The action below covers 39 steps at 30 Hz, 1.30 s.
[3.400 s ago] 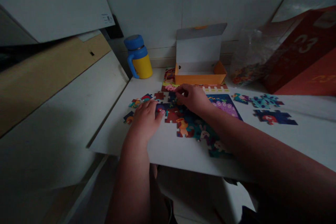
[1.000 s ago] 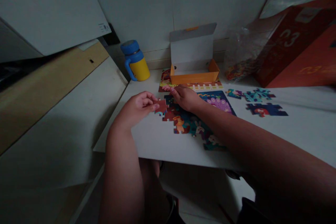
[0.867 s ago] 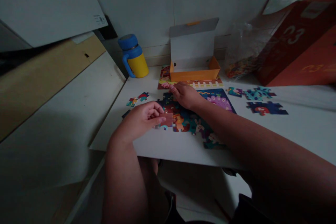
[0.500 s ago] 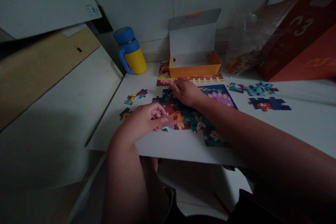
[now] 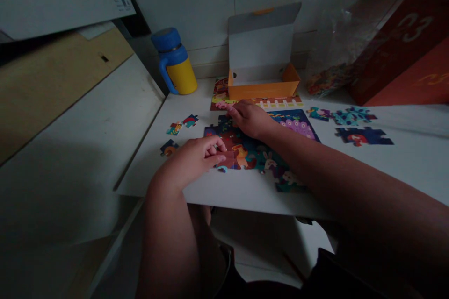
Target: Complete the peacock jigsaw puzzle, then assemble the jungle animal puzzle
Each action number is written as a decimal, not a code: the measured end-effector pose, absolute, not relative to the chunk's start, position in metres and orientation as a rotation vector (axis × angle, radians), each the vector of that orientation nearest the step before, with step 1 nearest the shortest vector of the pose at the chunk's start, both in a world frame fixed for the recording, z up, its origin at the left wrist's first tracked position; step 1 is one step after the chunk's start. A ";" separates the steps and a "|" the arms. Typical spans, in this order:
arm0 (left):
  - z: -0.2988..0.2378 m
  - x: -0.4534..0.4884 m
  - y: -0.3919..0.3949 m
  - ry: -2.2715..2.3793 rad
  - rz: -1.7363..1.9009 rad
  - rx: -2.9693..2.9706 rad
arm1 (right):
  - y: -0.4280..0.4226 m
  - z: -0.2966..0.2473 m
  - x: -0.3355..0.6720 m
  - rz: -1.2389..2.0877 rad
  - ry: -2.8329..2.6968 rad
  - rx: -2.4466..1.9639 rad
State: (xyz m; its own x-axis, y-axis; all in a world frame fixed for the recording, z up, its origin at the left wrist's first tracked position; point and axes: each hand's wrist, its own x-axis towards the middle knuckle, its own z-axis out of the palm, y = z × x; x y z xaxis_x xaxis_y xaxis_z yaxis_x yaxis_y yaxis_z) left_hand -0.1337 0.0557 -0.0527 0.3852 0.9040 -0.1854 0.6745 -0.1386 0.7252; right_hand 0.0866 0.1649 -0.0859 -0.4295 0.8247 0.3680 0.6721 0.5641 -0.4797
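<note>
My left hand [image 5: 206, 152] is closed at the lower left edge of a partly assembled jigsaw puzzle [image 5: 257, 161]. Its thumb and fingers pinch a brownish puzzle piece [image 5: 228, 160], which lies nearly flat beside the orange animal. A small light-blue patch shows at the piece's lower edge. Over the puzzle's upper part rests my right hand [image 5: 249, 119], fingers curled down; whatever may be under them is hidden. My right forearm covers part of the puzzle. Left of the puzzle lie loose pieces, among them a dark one with an orange shape [image 5: 169, 148] and a red-and-teal one [image 5: 190, 121].
Behind the puzzle, an open orange box [image 5: 264, 90] stands on a colourful picture sheet [image 5: 219, 95]. A blue-and-yellow flask [image 5: 177, 63] is at back left. On the right are joined pieces [image 5: 365, 136], a clear bag of pieces [image 5: 328, 77] and a large red box [image 5: 407, 56].
The piece in my left hand has tipped from a paler, raised angle to lying flatter against the puzzle. My right hand stays in nearly the same place. The whole view has shifted slightly.
</note>
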 end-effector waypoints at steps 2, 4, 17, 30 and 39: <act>-0.055 -0.133 0.056 1.377 0.395 1.952 | 0.164 -0.085 0.086 0.353 -2.226 -1.201; -0.058 -0.133 0.056 1.393 0.389 1.997 | 0.164 -0.085 0.087 0.355 -2.225 -1.192; -0.021 -0.170 0.040 1.951 0.513 2.083 | 0.166 -0.088 0.088 0.350 -2.238 -1.167; -0.038 -0.225 0.042 2.299 0.144 1.877 | 0.168 -0.090 0.089 0.379 -2.240 -1.155; -0.045 -0.230 0.040 2.087 0.519 1.829 | 0.168 -0.090 0.091 0.385 -2.237 -1.148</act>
State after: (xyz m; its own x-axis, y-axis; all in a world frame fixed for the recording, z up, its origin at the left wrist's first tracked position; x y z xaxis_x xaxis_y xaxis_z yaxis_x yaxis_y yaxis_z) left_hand -0.2304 0.0402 -0.0451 -0.1312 0.9914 0.0010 0.8764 0.1156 0.4675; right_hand 0.0911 0.1683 -0.0896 -0.4548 0.8099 0.3704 0.6397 0.5864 -0.4969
